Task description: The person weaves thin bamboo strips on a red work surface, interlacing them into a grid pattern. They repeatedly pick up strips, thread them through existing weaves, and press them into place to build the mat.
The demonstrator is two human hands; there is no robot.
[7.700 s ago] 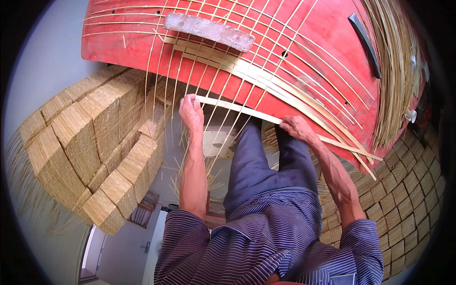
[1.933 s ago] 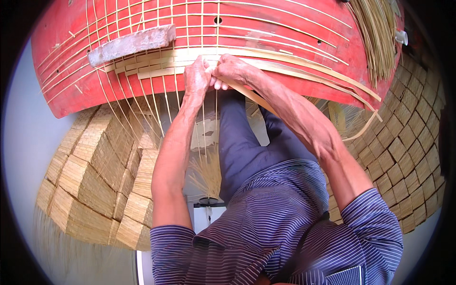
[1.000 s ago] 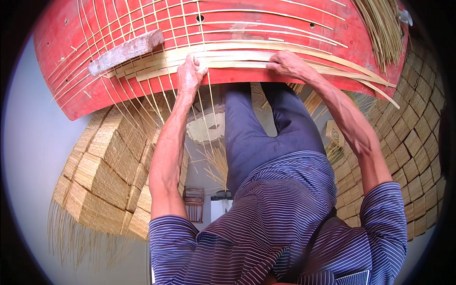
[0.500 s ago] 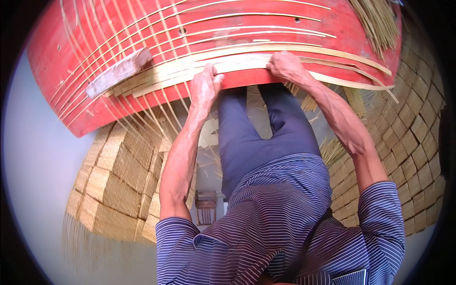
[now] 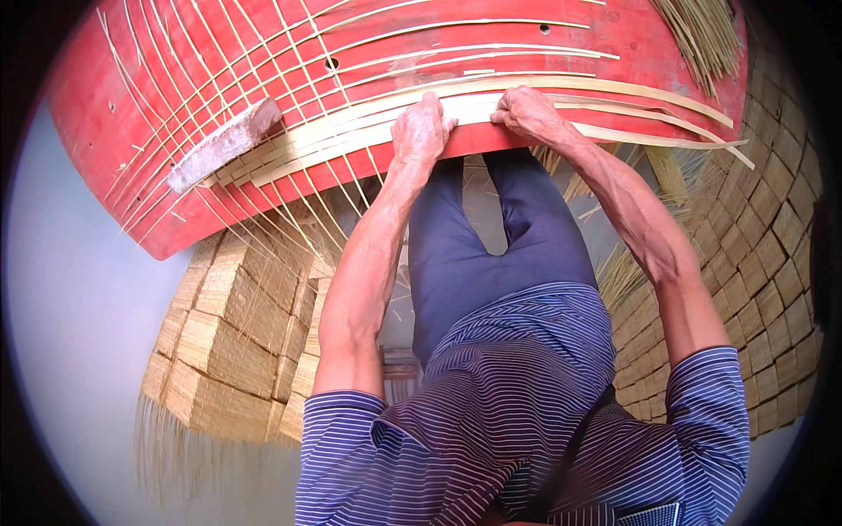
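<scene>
Along the near edge of a red board point(image 5: 478, 138) lies a band of flat, pale bamboo-like strips point(image 5: 355, 131), crossed at left by thin strips laid out in an open lattice point(image 5: 263, 66). My left hand point(image 5: 423, 129) is closed on the band just left of the middle, fingertips hidden. A short gap to its right, my right hand point(image 5: 529, 114) pinches the same band with curled fingers. Past it, the loose strip ends point(image 5: 675, 118) fan out over the board's right edge. A stone-like block point(image 5: 224, 146) rests slantwise across the strips at left.
A bundle of thin stalks point(image 5: 697, 39) lies on the board's far right corner. Stacked woven pale bundles point(image 5: 232, 324) stand below left, trailing fine strands. More woven blocks point(image 5: 745, 272) are piled at right. A small wooden stool point(image 5: 399, 361) is partly hidden behind my left arm.
My left hand has slid right along the band, closer to my right hand. My right hand stays nearly in place. The strips' free ends have shifted slightly right.
</scene>
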